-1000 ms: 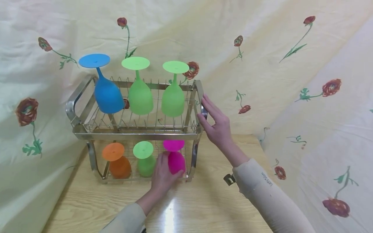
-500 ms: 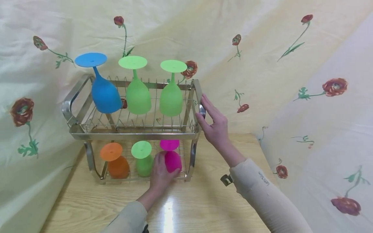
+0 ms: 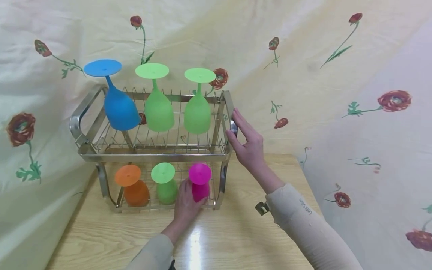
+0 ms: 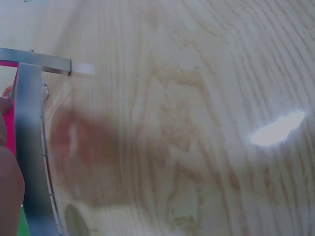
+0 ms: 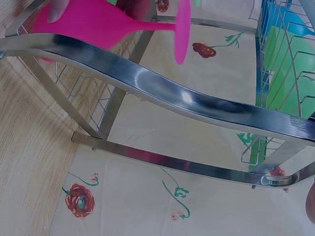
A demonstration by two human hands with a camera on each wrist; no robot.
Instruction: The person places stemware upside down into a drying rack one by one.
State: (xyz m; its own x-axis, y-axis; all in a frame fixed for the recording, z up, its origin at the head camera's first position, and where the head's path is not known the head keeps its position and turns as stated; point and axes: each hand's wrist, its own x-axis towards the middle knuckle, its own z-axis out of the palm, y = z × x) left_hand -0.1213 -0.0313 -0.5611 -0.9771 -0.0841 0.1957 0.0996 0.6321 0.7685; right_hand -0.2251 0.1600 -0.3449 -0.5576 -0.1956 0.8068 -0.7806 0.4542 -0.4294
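Observation:
In the head view my left hand [image 3: 186, 199] grips the bowl of a magenta goblet [image 3: 200, 174], upside down at the right end of the lower tier. In the right wrist view a fingertip lies on that goblet's bowl [image 5: 93, 24]. My right hand [image 3: 250, 148] rests against the right side of a two-tier metal dish rack [image 3: 158, 158], fingers extended, thumb lower on the frame. Next to the left hand stands an upturned green goblet [image 3: 164, 173], with an orange goblet [image 3: 128, 175] further left, tilted.
On the upper tier a tilted blue goblet [image 3: 121, 110] and two green goblets, one in the middle [image 3: 159, 112] and one at right [image 3: 197, 114], stand upside down. The rack is on a wooden table [image 3: 236, 232], before a flowered cloth [image 3: 303, 75].
The magenta goblet's foot has tipped forward from under the upper tier's front bar, over its bowl. My left hand stays at its bowl; my right hand keeps its place on the rack.

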